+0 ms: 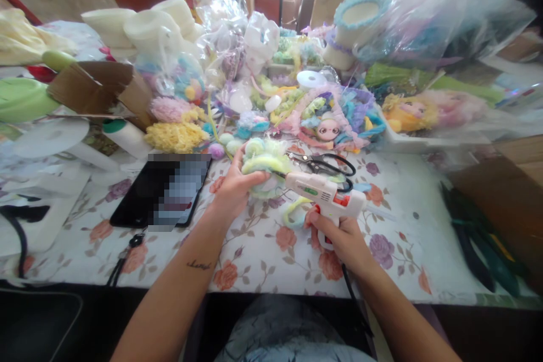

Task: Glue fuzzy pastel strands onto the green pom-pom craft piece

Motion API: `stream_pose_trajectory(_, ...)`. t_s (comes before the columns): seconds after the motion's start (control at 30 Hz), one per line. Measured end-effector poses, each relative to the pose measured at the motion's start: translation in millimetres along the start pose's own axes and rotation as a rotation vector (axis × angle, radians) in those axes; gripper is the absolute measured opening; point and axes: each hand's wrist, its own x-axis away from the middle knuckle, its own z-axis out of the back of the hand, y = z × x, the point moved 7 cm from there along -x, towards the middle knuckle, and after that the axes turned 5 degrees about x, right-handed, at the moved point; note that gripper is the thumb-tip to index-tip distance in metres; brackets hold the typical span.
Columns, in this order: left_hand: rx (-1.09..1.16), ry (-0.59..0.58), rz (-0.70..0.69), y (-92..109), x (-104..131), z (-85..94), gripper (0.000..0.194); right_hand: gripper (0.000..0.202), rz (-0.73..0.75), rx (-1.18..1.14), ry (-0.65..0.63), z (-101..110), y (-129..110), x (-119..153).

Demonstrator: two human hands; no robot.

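Observation:
In my left hand (pixel 240 184) is a fluffy yellow-green craft piece (pixel 265 161), gripped between thumb and fingers; its exact kind is unclear. My right hand (pixel 335 232) is wrapped around the handle of a white hot glue gun (pixel 316 189), with a finger by its red trigger. The gun's nozzle points left and meets the right side of the fluffy piece; whether they touch I cannot tell. Below the gun a pale yellow and blue strip (pixel 292 215) curls on the tablecloth. Black-handled scissors (pixel 324 164) lie just behind the gun.
A phone (pixel 139 189) lies left on the floral tablecloth (pixel 263 260). Behind are yarn trims, a doll head (pixel 328 129), a cardboard box (pixel 95 87) and plastic bags (pixel 445 17). Dark green pliers (pixel 483 249) rest at the right. The gun's black cord (pixel 350 288) hangs over the front edge.

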Motion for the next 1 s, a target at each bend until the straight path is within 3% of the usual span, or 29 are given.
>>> stream_pose_trajectory(0.2, -0.008, -0.004, 0.009, -2.9, -0.3, 1.2, 0.104, 0.034, -0.003, 0.01, -0.007, -0.9, 1.0, -0.3)
stream_pose_trajectory(1.0, -0.027, -0.004, -0.01, 0.1, -0.6, 3.1, 0.084, 0.034, -0.002, 0.025, 0.0, 0.8, 3.7, -1.2)
